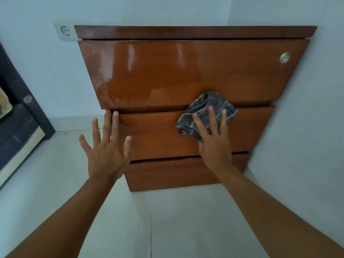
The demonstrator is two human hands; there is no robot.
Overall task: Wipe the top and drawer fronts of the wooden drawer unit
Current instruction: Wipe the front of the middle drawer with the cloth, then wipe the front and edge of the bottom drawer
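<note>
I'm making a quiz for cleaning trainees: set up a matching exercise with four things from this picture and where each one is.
Things:
1. grey checked cloth
2. left hand
3. round silver lock
4. white wall socket

Places:
A. top drawer front, right corner
B. under the right hand
C. wall left of the unit's top
D. middle drawer's left edge

Pairs: 1-B, 2-D, 3-A, 4-C

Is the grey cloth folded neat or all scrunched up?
Scrunched up. The grey cloth bunches in crumpled folds under the flat, spread right hand, pressed on the middle drawer front.
</note>
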